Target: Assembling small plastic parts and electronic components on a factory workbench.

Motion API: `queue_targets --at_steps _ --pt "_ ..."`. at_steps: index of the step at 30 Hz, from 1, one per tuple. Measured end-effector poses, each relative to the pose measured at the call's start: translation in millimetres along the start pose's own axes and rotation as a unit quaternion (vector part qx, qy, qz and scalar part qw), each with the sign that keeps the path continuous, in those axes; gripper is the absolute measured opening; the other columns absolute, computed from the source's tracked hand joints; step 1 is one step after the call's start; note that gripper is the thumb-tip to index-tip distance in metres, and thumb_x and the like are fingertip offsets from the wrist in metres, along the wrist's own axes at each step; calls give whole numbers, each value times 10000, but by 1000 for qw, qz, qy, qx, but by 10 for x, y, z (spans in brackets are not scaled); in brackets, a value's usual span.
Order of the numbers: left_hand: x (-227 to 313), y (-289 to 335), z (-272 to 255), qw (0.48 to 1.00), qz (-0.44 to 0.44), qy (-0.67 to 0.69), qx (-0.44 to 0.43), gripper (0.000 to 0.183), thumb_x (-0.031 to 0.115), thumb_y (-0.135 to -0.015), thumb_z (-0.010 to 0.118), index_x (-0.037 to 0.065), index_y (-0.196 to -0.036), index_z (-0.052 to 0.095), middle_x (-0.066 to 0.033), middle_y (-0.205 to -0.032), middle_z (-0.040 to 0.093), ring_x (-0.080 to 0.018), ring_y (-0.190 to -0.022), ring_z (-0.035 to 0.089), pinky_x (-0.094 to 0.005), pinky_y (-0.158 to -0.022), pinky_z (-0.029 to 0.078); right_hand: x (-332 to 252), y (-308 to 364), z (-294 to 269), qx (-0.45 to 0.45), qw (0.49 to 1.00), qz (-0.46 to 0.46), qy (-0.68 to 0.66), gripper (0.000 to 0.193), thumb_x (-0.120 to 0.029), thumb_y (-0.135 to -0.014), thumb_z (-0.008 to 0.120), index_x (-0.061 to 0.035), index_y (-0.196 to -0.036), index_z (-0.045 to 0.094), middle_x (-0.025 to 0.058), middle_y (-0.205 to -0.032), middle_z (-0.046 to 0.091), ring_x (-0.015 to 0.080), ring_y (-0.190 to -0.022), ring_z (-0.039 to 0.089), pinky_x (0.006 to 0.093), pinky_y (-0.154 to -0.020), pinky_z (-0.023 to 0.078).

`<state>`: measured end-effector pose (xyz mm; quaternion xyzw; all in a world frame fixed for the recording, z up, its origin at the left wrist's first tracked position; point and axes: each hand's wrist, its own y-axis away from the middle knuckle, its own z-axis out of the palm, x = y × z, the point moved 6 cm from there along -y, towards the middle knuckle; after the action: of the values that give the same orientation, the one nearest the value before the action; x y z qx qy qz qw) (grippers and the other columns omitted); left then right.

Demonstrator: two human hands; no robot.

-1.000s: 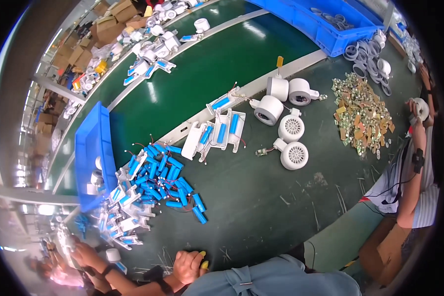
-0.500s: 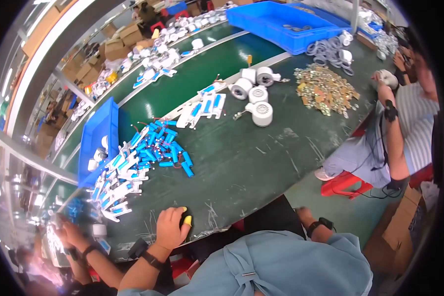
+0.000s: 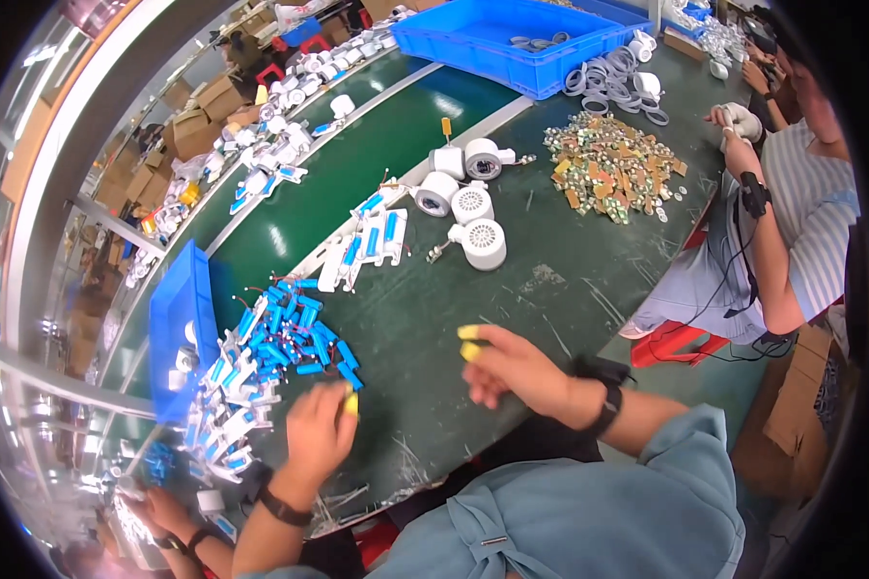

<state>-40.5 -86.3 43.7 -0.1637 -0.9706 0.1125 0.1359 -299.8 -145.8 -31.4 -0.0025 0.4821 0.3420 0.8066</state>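
One left hand near the blue cells, one right hand well apart

The left fingers curl downward, a yellow cover on the thumb; the palm is hidden, so whether anything is gripped cannot be told. The right hand is loosely curled over the surface, with nothing visible between thumb and forefinger.

The cells lie beyond the left fingertips, toward the surface's far edge. The nearest cell slants, its long axis running from far left to near right; contact with a fingertip cannot be made out. Within the heap, cells overlap and thin wires blur together.

Toward the surface's left end, white holders crowd a blue bin. Toward its far edge stand white housings. Its near left corner is lost in blur and behind arms.
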Motion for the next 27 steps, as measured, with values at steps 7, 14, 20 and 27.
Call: queue_targets --at_steps 7,14,20,27 --pt "-613 -2281 595 995 47 -35 81 579 217 -826 685 15 -1329 483 -212 -1353 489 -398 -1252 476 -447 -1027 416 -371 -1200 35 123 981 -41 -146 262 -159 -971 520 -76 -1217 486 85 -1038 636 164 -811 650 293 -670 546" --pt "-828 -2552 1218 997 -30 -42 -60 605 279 -832 658 53 -1361 472 -157 -1470 393 -350 -1344 387 -549 -1036 360 -343 -1447 -122 164 968 9 -191 174 -188 -983 505 -73 -1106 546 49 -894 614 150 -717 612 281 -627 521" --pt "-330 -1486 623 988 46 -10 -147 588 193 -785 687 3 -1302 483 -193 -1451 388 -377 -1293 419 -510 -1082 324 -319 -997 -54 112 981 57 -145 163 -184 -996 477 -53 -1022 571 24 -794 594 137 -670 579 274 -604 482" --pt "-139 -581 286 987 8 -14 -159 510 207 -779 724 24 -1219 542 -164 -1398 442 -343 -1260 458 -550 -1064 316 -121 -549 76 28 984 159 -76 266 -210 -1026 466 -61 -1226 559 29 -826 591 144 -674 602 262 -552 481"
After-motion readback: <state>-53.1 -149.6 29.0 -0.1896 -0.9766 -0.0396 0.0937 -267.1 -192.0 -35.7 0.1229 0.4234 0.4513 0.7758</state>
